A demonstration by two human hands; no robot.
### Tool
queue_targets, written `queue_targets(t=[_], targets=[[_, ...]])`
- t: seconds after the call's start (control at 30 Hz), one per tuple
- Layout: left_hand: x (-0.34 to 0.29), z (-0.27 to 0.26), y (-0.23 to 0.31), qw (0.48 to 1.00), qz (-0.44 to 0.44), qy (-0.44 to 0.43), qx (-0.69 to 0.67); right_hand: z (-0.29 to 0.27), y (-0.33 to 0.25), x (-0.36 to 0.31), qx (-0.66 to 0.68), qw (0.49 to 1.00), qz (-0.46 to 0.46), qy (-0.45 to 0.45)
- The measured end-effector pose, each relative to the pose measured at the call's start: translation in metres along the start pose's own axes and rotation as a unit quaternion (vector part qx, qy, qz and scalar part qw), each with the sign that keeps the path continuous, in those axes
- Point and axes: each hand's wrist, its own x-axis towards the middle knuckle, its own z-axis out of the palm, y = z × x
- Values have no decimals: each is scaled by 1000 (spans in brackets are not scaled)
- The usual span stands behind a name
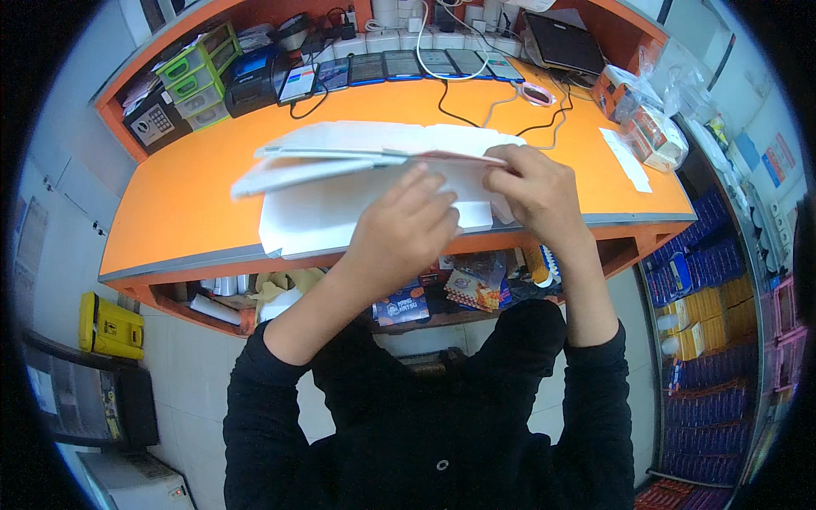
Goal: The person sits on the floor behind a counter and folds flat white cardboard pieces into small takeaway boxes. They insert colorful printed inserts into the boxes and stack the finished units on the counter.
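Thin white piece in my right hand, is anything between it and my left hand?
Nothing visible stands between your left hand and the thin white piece that your right hand holds near its right end. The left hand shows close by its lower edge; whether they touch is unclear.

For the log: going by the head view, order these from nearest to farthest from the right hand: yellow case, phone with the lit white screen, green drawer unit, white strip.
From the right hand:
1. White strip, just to its right
2. Lit phone, back left
3. Green drawer unit, farther left, beyond the phone
4. Yellow case, low at far left
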Motion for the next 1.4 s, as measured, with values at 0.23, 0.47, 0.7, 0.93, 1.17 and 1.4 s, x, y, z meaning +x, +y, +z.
queue_targets(t=[0.23,0.47,0.7,0.93,1.17,1.4], targets=[[12,-6,-31,930,-231,-139,-251,-3,4,3,57,998,37,6],[7,-8,-37,911,-283,-146,-262,-9,2,-6,124,990,57,-42],[5,-2,-26,917,-321,-123,-203,-4,2,-4,119,990,60,-43],[4,0,-29,921,-318,-95,-204,-3,-2,-6,116,992,39,-30],[-20,-23,8,983,-72,155,-62,-2,6,9,22,995,1,96],[-103,-97,-40,448,-489,233,-711,-23,-6,-33,212,976,-39,-17]])
